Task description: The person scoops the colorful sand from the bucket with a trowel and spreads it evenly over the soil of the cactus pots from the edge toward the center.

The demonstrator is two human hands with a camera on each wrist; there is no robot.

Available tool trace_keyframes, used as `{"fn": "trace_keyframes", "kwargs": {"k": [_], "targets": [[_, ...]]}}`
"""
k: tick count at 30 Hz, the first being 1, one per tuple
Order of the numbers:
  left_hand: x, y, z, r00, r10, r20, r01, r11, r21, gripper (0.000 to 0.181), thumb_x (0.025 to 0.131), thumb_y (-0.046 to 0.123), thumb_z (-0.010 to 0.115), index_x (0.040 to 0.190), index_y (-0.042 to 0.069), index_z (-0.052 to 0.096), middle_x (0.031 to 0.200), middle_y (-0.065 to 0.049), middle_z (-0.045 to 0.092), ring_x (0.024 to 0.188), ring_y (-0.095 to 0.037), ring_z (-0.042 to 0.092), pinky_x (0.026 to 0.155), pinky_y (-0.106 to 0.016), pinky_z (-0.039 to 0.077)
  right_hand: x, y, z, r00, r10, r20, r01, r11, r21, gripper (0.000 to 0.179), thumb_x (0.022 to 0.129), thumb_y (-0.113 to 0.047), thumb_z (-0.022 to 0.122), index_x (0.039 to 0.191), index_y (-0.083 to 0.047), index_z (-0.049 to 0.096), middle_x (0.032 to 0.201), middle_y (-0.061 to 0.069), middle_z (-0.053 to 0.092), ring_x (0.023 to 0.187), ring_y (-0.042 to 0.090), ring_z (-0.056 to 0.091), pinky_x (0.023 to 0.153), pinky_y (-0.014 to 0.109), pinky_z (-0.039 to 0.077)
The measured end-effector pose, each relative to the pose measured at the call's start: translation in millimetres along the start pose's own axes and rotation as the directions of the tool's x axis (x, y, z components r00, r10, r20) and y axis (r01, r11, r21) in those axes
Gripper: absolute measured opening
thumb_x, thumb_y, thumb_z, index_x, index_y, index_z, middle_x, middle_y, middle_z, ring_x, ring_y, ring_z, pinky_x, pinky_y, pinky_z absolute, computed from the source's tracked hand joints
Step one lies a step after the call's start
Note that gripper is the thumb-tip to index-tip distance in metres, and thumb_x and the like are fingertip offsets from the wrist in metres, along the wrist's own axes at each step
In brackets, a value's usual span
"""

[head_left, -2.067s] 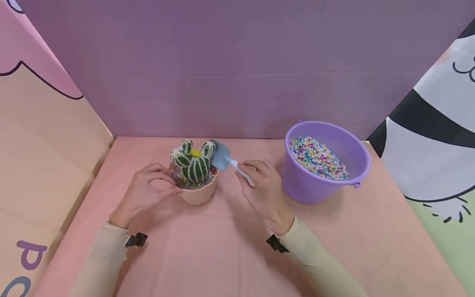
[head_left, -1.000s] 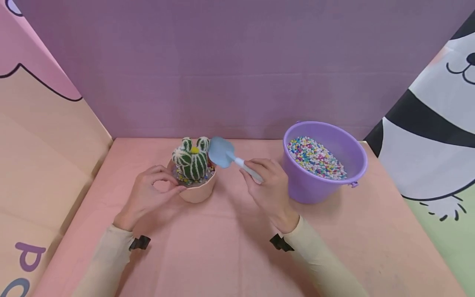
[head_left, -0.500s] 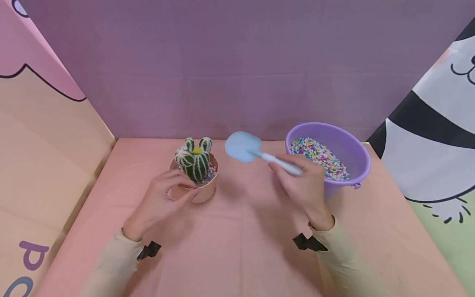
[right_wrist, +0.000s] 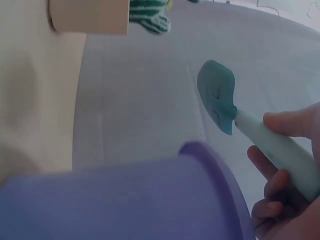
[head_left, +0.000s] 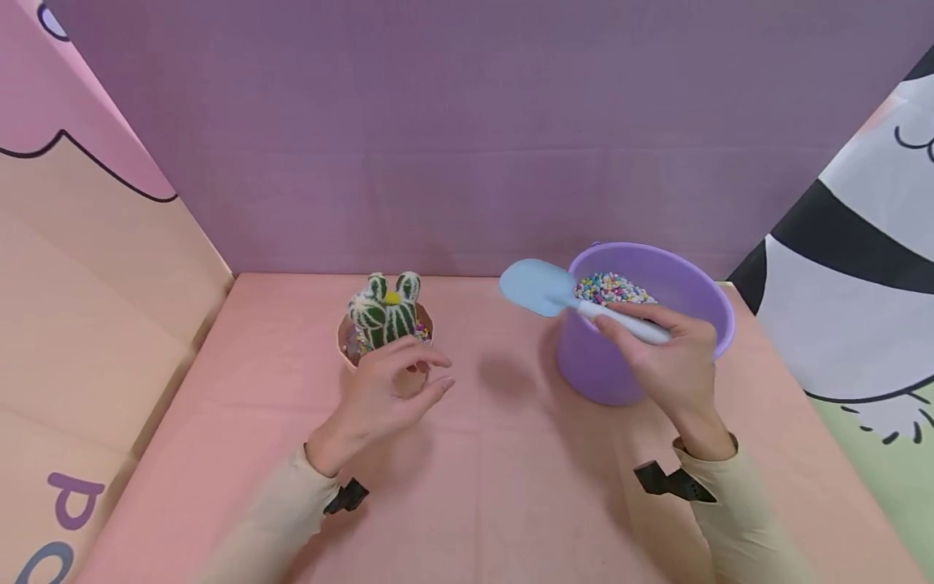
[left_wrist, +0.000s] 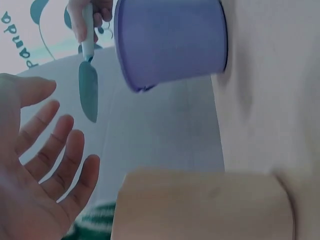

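Note:
My right hand grips the white handle of a small blue toy shovel, raised over the left rim of the purple bucket. Small multicoloured pebbles lie inside that bucket, partly hidden by the hand. In the right wrist view the shovel's blade shows no load. My left hand is in the air in front of the potted cactus, fingers loosely bent, holding nothing. The cactus, green with white fuzz and a yellow top, stands in a pale pink pot, whose front the left hand partly covers.
A pink cloth covers the table. Behind it rises a purple backdrop, with printed panels at the left and right sides. The bucket stands to the right of the pot, near the back edge.
My right hand has carried the shovel from beside the cactus rightward to above the bucket. My left hand has let go of the pot's rim and moved right. Pot and bucket stay put.

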State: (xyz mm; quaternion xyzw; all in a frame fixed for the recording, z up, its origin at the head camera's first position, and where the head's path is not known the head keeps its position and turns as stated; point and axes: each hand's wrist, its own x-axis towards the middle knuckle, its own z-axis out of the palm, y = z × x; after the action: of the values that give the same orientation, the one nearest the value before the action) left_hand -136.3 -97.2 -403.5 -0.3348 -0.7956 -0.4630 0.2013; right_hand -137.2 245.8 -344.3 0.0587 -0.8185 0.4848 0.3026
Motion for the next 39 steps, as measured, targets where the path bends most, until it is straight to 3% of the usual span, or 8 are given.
{"fn": "trace_keyframes", "kwargs": {"k": [6, 8, 13, 17, 23, 31, 39], "targets": [[12.6, 6.6, 22.3, 0.991, -0.126, 0.048, 0.126, 0.992, 0.008, 0.024, 0.092, 0.020, 0.082, 0.116, 0.017, 0.078, 0.109, 0.006, 0.074, 0.094, -0.016, 0.067, 0.083, -0.033, 0.059, 5.1, 9.1, -22.4, 0.997, 0.074, -0.019, -0.075, 0.995, -0.068, 0.023, 0.079, -0.009, 0.093, 0.101, -0.008, 0.087, 0.080, -0.029, 0.073, 0.077, -0.003, 0.068, 0.066, 0.008, 0.053], [17.7, 7.6, 31.1, 0.988, -0.144, 0.054, 0.142, 0.989, 0.033, 0.025, 0.093, 0.022, 0.081, 0.117, 0.018, 0.077, 0.114, 0.007, 0.075, 0.096, -0.014, 0.068, 0.085, -0.032, 0.059, 6.7, 12.8, -29.9, 0.995, 0.093, -0.031, -0.096, 0.991, -0.093, 0.023, 0.079, -0.009, 0.093, 0.101, -0.007, 0.086, 0.085, -0.029, 0.072, 0.081, -0.003, 0.067, 0.066, 0.007, 0.051], [30.5, 8.7, 56.4, 0.988, -0.118, 0.096, 0.105, 0.986, 0.126, 0.027, 0.096, 0.027, 0.077, 0.123, 0.020, 0.077, 0.126, 0.007, 0.073, 0.115, -0.013, 0.069, 0.099, -0.033, 0.057, 11.3, 20.3, -47.5, 0.987, 0.151, -0.049, -0.156, 0.978, -0.139, 0.025, 0.079, -0.009, 0.093, 0.103, -0.004, 0.086, 0.086, -0.031, 0.071, 0.088, -0.004, 0.065, 0.066, 0.007, 0.048], [39.3, 9.6, 74.0, 0.986, -0.093, 0.138, 0.072, 0.986, 0.149, 0.032, 0.098, 0.030, 0.075, 0.129, 0.020, 0.075, 0.135, 0.003, 0.070, 0.131, -0.015, 0.064, 0.112, -0.036, 0.052, 12.9, 25.0, -58.3, 0.978, 0.206, -0.042, -0.210, 0.966, -0.148, 0.027, 0.081, -0.012, 0.093, 0.105, -0.005, 0.085, 0.077, -0.030, 0.072, 0.070, -0.005, 0.064, 0.059, 0.009, 0.048], [53.4, 12.7, 93.5, 0.983, -0.081, 0.165, 0.059, 0.989, 0.134, 0.039, 0.099, 0.033, 0.074, 0.136, 0.019, 0.072, 0.144, 0.002, 0.065, 0.139, -0.016, 0.059, 0.116, -0.037, 0.049, 13.6, 32.1, -72.7, 0.968, 0.245, -0.044, -0.249, 0.959, -0.134, 0.027, 0.084, -0.015, 0.091, 0.107, -0.004, 0.084, 0.067, -0.022, 0.073, 0.047, 0.001, 0.063, 0.050, 0.013, 0.048], [72.2, 17.6, 118.4, 0.972, -0.096, 0.213, 0.070, 0.989, 0.127, 0.045, 0.100, 0.038, 0.073, 0.143, 0.026, 0.067, 0.156, 0.001, 0.058, 0.146, -0.014, 0.053, 0.120, -0.037, 0.047, 13.3, 36.9, -93.0, 0.961, 0.277, -0.024, -0.270, 0.909, -0.316, 0.033, 0.089, -0.031, 0.087, 0.111, -0.007, 0.084, 0.074, -0.041, 0.066, 0.082, -0.011, 0.059, 0.063, 0.012, 0.042], [87.8, 20.5, 134.1, 0.972, -0.132, 0.192, 0.111, 0.987, 0.117, 0.047, 0.100, 0.041, 0.072, 0.144, 0.027, 0.065, 0.164, -0.002, 0.050, 0.150, -0.019, 0.051, 0.118, -0.044, 0.050, 15.3, 37.0, -118.8, 0.948, 0.306, 0.083, -0.239, 0.861, -0.449, 0.033, 0.092, -0.039, 0.083, 0.112, -0.013, 0.085, 0.077, -0.050, 0.059, 0.078, -0.011, 0.053, 0.060, 0.019, 0.042]]}}
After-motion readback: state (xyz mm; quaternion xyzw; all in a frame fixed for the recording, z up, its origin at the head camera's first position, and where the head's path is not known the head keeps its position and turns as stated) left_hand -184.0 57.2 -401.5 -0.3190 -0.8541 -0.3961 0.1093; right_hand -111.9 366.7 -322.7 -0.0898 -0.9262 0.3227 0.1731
